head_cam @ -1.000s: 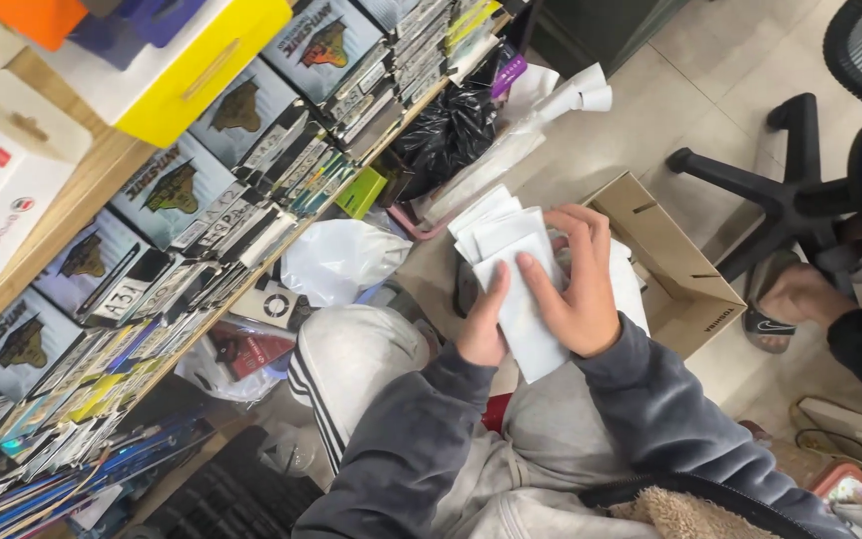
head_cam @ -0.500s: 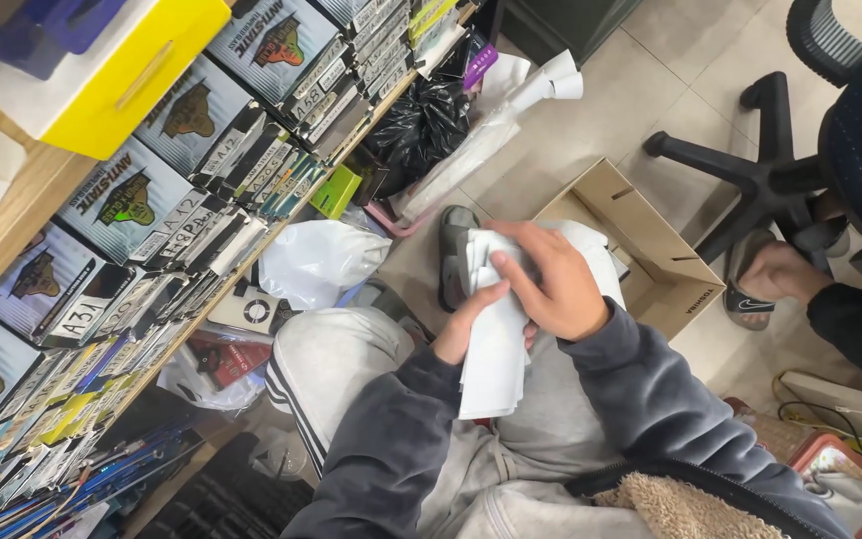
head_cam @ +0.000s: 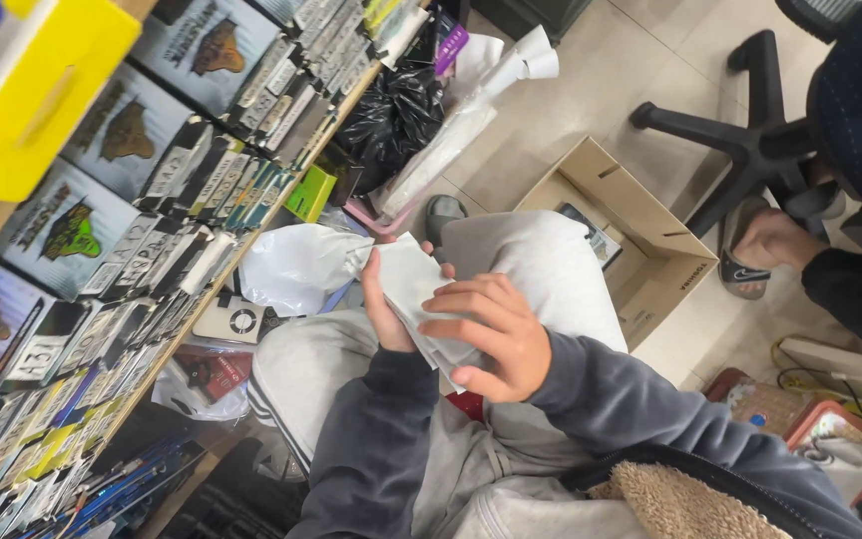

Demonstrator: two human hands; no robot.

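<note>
I sit with grey trousers and dark grey sleeves, holding a stack of white paper sheets [head_cam: 413,284] above my lap. My left hand [head_cam: 383,311] grips the stack from behind, thumb along its left edge. My right hand [head_cam: 489,331] lies over the front of the sheets, fingers spread across them and closed on the lower part. An open cardboard box [head_cam: 641,225] stands on the tiled floor just beyond my right knee, with a flat card inside.
Shelves [head_cam: 142,230] packed with boxed games and card packs run along the left. A white plastic bag [head_cam: 296,265] and a black bag [head_cam: 391,115] lie at their foot. Another person's foot in a sandal [head_cam: 760,255] rests by an office chair base [head_cam: 750,150] at right.
The sheets and both hands have come down closer to my lap and nearer the camera. The view has shifted left toward the shelves, and the box now lies beyond my knee.
</note>
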